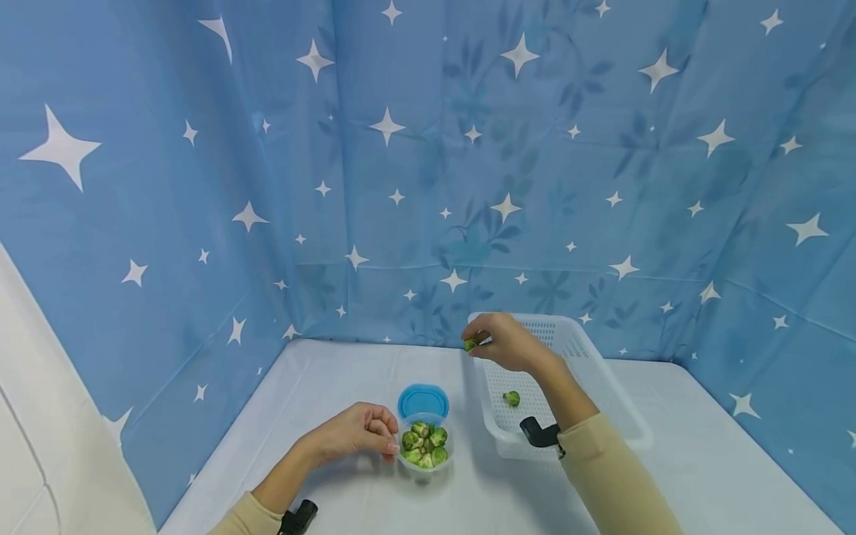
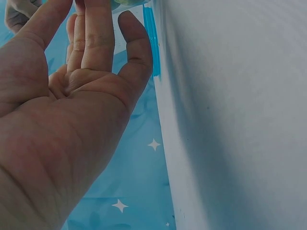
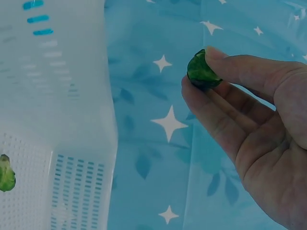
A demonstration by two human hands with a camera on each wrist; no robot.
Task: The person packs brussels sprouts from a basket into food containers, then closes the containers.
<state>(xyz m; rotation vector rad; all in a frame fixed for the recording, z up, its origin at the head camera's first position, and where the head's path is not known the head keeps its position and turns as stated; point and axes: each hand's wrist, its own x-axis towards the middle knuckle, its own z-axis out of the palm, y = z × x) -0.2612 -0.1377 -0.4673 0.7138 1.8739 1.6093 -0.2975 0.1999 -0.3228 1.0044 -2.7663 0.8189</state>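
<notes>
My right hand (image 1: 511, 342) pinches a Brussels sprout (image 3: 203, 70) between thumb and fingertips, raised over the far left corner of a white plastic basket (image 1: 614, 386). A second Brussels sprout (image 1: 511, 399) lies on the basket's perforated floor. To the left stands a small clear cup (image 1: 423, 467) filled with several Brussels sprouts (image 1: 426, 443). My left hand (image 1: 361, 432) is beside this cup, with its fingertips right at the rim. In the left wrist view its fingers look long and loosely extended, but their tips run out of the picture.
Just behind the cup, a round blue lid (image 1: 423, 401) lies flat on the white-covered table (image 1: 334, 371). A blue curtain (image 1: 414, 178) with white stars hangs close along the back and sides. The basket's raised walls border the right part of the table.
</notes>
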